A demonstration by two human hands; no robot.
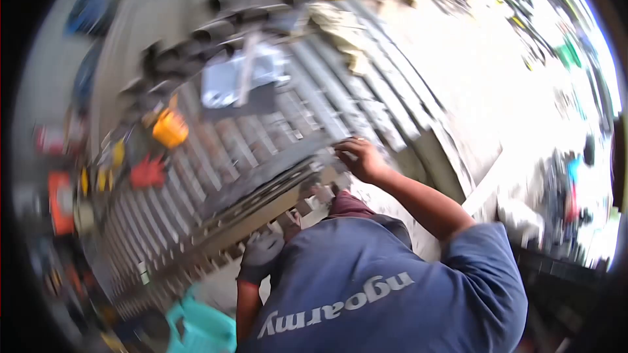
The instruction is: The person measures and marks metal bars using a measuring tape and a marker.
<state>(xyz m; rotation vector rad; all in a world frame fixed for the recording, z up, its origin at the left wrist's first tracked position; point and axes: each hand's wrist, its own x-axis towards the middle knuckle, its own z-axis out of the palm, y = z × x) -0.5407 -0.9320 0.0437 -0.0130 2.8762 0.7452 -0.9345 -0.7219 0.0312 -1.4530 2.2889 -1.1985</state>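
Observation:
My right hand (356,155), bare with a ring on one finger, is at the right end of a long dark metal piece (268,173). Its fingers are loosely bent and apart, with the tips right at the metal's edge. That piece lies across a slatted metal work table (216,150). Low beside my body, my left hand (263,248) wears a grey and black glove, close to the table's near side. Motion blur smears its fingers. My dark blue shirt (386,274) fills the lower middle.
Several pipe pieces (226,0) lie at the back, near a clear plastic bag (222,82). An orange-yellow object (170,129) and a red glove (148,171) rest on the left. A turquoise plastic chair (203,323) stands below the table. Bright floor stretches to the right.

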